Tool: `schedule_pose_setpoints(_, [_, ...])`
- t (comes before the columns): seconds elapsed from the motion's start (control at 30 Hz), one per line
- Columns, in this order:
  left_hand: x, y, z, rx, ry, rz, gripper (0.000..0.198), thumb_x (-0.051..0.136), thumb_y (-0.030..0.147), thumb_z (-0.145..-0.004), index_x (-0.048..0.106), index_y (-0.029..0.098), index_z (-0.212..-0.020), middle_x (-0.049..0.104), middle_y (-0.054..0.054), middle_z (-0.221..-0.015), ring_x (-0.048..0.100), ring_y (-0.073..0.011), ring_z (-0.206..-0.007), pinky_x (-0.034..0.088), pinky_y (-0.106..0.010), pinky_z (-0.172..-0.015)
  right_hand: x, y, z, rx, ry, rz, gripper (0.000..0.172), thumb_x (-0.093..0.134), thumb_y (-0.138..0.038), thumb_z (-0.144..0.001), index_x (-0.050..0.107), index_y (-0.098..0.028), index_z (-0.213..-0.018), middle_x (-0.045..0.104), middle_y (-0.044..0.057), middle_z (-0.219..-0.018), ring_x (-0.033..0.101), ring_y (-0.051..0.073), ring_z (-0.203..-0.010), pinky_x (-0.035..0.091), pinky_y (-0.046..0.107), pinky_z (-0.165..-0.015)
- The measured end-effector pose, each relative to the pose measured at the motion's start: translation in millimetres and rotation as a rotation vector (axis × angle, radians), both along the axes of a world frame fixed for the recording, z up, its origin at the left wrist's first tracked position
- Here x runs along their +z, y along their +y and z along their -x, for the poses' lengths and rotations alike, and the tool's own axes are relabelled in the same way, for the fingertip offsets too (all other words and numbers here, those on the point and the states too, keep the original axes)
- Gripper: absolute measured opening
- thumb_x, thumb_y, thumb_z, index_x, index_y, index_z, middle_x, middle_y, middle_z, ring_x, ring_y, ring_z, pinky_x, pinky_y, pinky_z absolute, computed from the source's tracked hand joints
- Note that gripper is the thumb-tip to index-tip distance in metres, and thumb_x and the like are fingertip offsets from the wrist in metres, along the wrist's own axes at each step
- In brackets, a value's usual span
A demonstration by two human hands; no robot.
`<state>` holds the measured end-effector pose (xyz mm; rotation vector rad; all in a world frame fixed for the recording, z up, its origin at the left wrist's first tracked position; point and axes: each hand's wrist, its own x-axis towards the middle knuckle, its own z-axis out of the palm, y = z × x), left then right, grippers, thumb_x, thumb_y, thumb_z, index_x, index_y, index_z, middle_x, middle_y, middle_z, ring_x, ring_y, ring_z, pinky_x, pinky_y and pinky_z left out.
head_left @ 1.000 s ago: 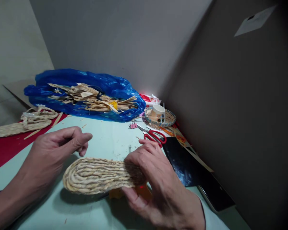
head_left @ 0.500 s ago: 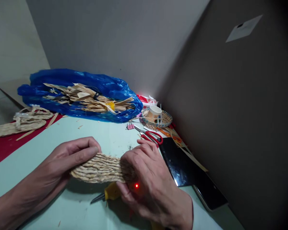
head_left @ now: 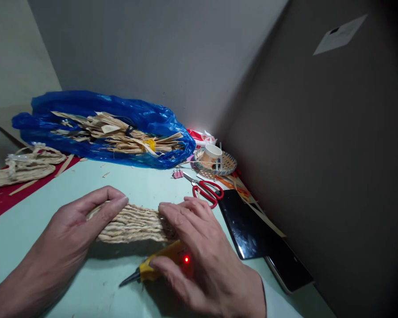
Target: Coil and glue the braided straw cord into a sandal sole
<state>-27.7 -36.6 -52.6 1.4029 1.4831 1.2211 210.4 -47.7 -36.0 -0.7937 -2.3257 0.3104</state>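
A woven straw sole (head_left: 135, 223), made of twisted cord in rows, is held above the table. My left hand (head_left: 82, 221) pinches its left end, thumb on top. Across the sole's right end lie the fingers of my right hand (head_left: 205, 256), its thumb spread away from the straw; the fingertips' contact is partly hidden. Below, a yellow hot glue gun (head_left: 155, 260) with a dark nozzle and a lit red light rests on the table, its rear covered by my right hand.
A blue plastic bag (head_left: 102, 97) with straw bundles (head_left: 119, 132) lies at the back. Straw sandals (head_left: 29, 168) are on red cloth at left. Red-handled scissors (head_left: 207, 190), a pink binder clip (head_left: 178, 174), a woven basket (head_left: 230, 164) with a paper cup (head_left: 213, 152), and a black tablet (head_left: 248, 225) stand rightward.
My right thumb has come away from the sole's near edge and spread, uncovering more of the glue gun. Both hands and the sole have shifted slightly left and up in view.
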Motion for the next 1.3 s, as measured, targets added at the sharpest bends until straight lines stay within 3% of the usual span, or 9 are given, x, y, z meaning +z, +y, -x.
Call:
schedule_pose_setpoints(0.17, [1.3,4.2,2.3,0.077,0.115,-0.114,0.034,0.07,0.063,-0.08,0.069,0.03,-0.072,0.067,0.006,-0.068,0.06,-0.0161,-0.063,0.048,-0.018,-0.056,4.7,-4.0,-0.6,-0.1,0.231,0.338,0.064,0.074,-0.037,-0.092,0.056,-0.011,-0.148,0.072,0.015,-0.131,0.065,0.027,-0.119,0.055,0.043,-0.104])
schedule_pose_setpoints(0.3, [1.2,6.7,3.9,0.07,0.139,-0.136,0.034,0.069,0.062,-0.082,0.069,0.029,-0.073,0.067,0.006,-0.069,0.061,-0.0171,-0.065,0.047,-0.019,-0.057,9.1,2.2,-5.3,-0.135,0.463,0.388,0.052,0.073,-0.033,-0.092,0.062,-0.02,-0.142,0.068,0.012,-0.141,0.064,0.028,-0.129,0.051,0.048,-0.111])
schedule_pose_setpoints(0.43, [0.6,1.9,4.6,-0.041,0.164,-0.117,0.034,0.068,0.064,-0.083,0.07,0.031,-0.073,0.067,0.004,-0.07,0.06,-0.0194,-0.067,0.046,-0.022,-0.057,11.5,13.4,-10.4,-0.201,0.747,0.436,0.015,0.078,-0.029,-0.088,0.074,-0.022,-0.101,0.078,0.004,-0.103,0.073,0.02,-0.099,0.059,0.035,-0.09])
schedule_pose_setpoints(0.57, [5.3,-7.7,-3.6,-0.084,0.104,-0.038,0.034,0.069,0.061,-0.081,0.068,0.031,-0.065,0.062,0.004,-0.067,0.057,-0.0185,-0.065,0.043,-0.024,-0.059,13.3,20.1,-17.3,-0.283,0.843,0.428,0.01,0.08,-0.026,-0.088,0.072,-0.021,-0.084,0.069,-0.003,-0.079,0.063,0.012,-0.075,0.051,0.025,-0.069])
schedule_pose_setpoints(0.83, [11.6,-12.2,-9.7,-0.229,0.163,0.041,0.038,0.062,0.059,-0.085,0.065,0.031,-0.061,0.057,0.003,-0.061,0.052,-0.0173,-0.058,0.039,-0.028,-0.058,22.4,10.1,-17.3,-0.259,0.728,0.415,0.014,0.072,-0.018,-0.095,0.071,-0.022,-0.081,0.07,-0.006,-0.071,0.061,0.01,-0.068,0.047,0.023,-0.066])
schedule_pose_setpoints(0.97, [11.9,-12.6,-11.5,-0.245,0.191,0.037,0.036,0.061,0.057,-0.087,0.066,0.032,-0.062,0.058,0.004,-0.061,0.054,-0.0163,-0.059,0.04,-0.026,-0.059,20.9,2.9,-9.1,-0.163,0.514,0.465,0.032,0.063,-0.024,-0.101,0.059,-0.02,-0.07,0.051,-0.008,-0.058,0.046,0.007,-0.054,0.036,0.022,-0.053])
schedule_pose_setpoints(1.1, [13.5,-14.2,-15.2,-0.248,0.186,0.03,0.037,0.062,0.058,-0.085,0.065,0.031,-0.06,0.056,0.005,-0.059,0.05,-0.0156,-0.057,0.04,-0.024,-0.057,15.3,0.5,-2.3,-0.08,0.415,0.386,0.046,0.065,-0.024,-0.1,0.045,-0.019,-0.059,0.038,-0.009,-0.056,0.035,0.006,-0.051,0.031,0.022,-0.052])
schedule_pose_setpoints(1.17, [12.2,-13.4,-15.4,-0.251,0.177,0.038,0.037,0.063,0.058,-0.085,0.065,0.03,-0.06,0.057,0.004,-0.059,0.051,-0.0158,-0.057,0.042,-0.023,-0.057,14.5,0.1,0.3,-0.037,0.388,0.382,0.047,0.068,-0.028,-0.1,0.051,-0.018,-0.056,0.041,-0.009,-0.053,0.037,0.005,-0.05,0.032,0.021,-0.052])
schedule_pose_setpoints(1.3, [4.0,-9.9,-12.3,-0.365,0.183,-0.036,0.036,0.063,0.052,-0.089,0.069,0.029,-0.062,0.06,0.005,-0.058,0.053,-0.0133,-0.053,0.042,-0.018,-0.052,15.5,-2.3,5.9,-0.021,0.188,0.456,0.049,0.058,-0.049,-0.105,0.071,-0.016,-0.071,0.065,-0.002,-0.065,0.056,0.009,-0.066,0.041,0.023,-0.067])
